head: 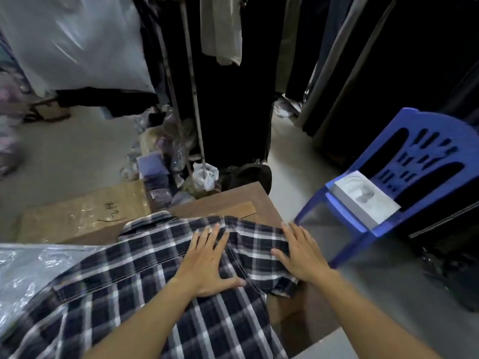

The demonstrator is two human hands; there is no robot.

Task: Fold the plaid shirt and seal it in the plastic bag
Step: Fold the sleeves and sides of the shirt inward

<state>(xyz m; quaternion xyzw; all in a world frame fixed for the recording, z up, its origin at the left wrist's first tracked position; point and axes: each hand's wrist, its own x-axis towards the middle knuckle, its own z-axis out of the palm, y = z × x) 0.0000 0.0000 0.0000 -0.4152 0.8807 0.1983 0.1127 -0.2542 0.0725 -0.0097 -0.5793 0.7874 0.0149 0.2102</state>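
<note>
Hands lie flat on cloth at the middle of the head view: the left hand [207,260] is spread palm-down, fingers splayed, pressing on the dark navy and white plaid cotton shirt [129,288] and gripping nothing, and the right hand [302,252], at three o'clock from it, is likewise open with fingers extended, resting flat on the shirt's right edge where the cloth hangs over the side of the brown wooden table [233,200]. The shirt sprawls unfolded across the table from the centre toward seven o'clock, its collar end pointing to eleven o'clock. At nine o'clock from the left hand, a clear crinkled plastic bag [23,270] lies on the surface, its near edge tucked under the shirt. A taped brown cardboard box [85,211] with handwriting on top sits at eleven o'clock, just beside the table. At two o'clock stands a blue slatted plastic chair [425,161], carrying a white moulded packaging tray [363,195] on its seat. Dark hanging garments [228,99] on a rack fill twelve o'clock.
</note>
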